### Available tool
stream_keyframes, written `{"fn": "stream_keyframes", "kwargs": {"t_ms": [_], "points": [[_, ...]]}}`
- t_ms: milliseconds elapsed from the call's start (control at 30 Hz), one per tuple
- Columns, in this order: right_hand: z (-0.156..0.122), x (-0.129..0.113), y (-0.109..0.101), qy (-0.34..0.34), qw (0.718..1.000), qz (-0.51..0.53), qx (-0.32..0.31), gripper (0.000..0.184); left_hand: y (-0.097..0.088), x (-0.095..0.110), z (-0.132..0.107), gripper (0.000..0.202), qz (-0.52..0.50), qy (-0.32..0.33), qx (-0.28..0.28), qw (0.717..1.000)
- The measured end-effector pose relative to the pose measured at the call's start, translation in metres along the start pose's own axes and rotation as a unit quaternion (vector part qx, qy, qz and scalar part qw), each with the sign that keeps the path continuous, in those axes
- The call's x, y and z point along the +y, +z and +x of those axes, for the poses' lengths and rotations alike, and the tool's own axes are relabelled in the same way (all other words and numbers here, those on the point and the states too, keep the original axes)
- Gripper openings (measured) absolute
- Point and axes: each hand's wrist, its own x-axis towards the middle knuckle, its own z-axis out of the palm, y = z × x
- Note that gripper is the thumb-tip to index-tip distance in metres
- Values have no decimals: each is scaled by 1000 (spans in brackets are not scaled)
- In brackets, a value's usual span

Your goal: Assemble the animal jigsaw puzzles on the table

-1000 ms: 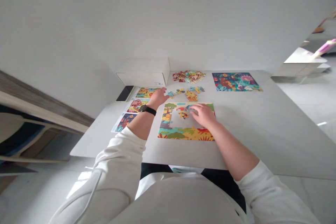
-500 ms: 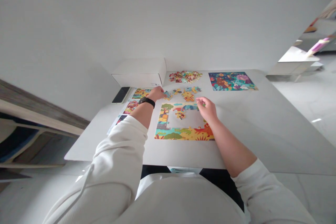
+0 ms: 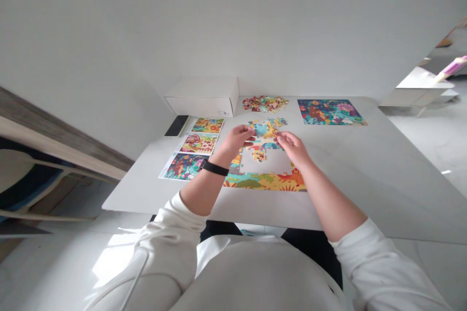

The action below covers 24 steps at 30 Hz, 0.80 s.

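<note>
My left hand [image 3: 239,140], with a black watch band on its wrist, pinches a mostly blue puzzle piece [image 3: 260,129] above the far edge of a partly assembled jigsaw puzzle [image 3: 255,182]. Opposite it, my right hand [image 3: 292,146] has thumb and fingers drawn together beside loose yellow pieces [image 3: 272,129]; whether something is between the fingertips is hidden. The puzzle has a joined animal border around a bare middle. A small group of joined pieces [image 3: 259,155] lies inside, near the top. More loose pieces [image 3: 280,121] lie just beyond the hands.
A heap of reddish puzzle pieces [image 3: 265,103] lies by the wall, right of a white box [image 3: 200,97]. A dark finished puzzle [image 3: 330,112] is at the back right. On the left are a phone [image 3: 177,126] and a sheet with three pictures [image 3: 199,143].
My left hand has moved right from the loose pieces near the box, bringing the blue piece close to my right hand. The picture sheet is more exposed. The view has shifted slightly.
</note>
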Motion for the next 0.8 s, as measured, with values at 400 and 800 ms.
{"fn": "stream_keyframes", "kwargs": {"t_ms": [400, 800], "points": [[-7, -9, 8, 72, 991, 111, 1, 56, 23, -30, -36, 45, -109, -19, -70, 991], [-8, -12, 5, 97, 985, 141, 8, 55, 25, -38, -38, 48, -131, -21, -75, 988]]}}
